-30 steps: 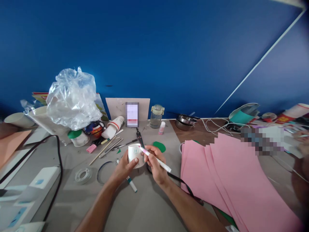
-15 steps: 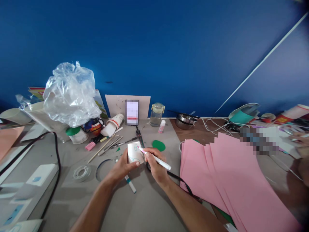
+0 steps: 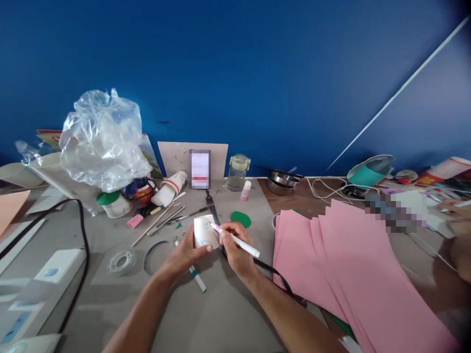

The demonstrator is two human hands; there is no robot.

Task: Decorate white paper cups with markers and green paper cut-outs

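Note:
A small white paper cup (image 3: 202, 234) with green lines drawn on its side is gripped by my left hand (image 3: 187, 256), thumb across its lower front. My right hand (image 3: 237, 250) pinches a white marker with a pink tip end (image 3: 246, 246), and the tip is at the cup's drawn side. Below my left hand lies a white and teal marker (image 3: 197, 280) on the grey table. A green paper oval (image 3: 241, 219) rests just beyond my right hand. The cup's base is hidden by my fingers.
Pink paper sheets (image 3: 353, 264) lie to the right. A tape roll (image 3: 121, 263), a phone (image 3: 200, 169), a glue stick (image 3: 246, 190), a glass jar (image 3: 237, 172) and metal bowls (image 3: 282, 182) stand around. Another person's hand (image 3: 458, 206) shows at the right edge.
The view has shifted slightly, so things appear a little further left and up. Both hands keep their hold on the cup and marker, with the tip still at the cup's side.

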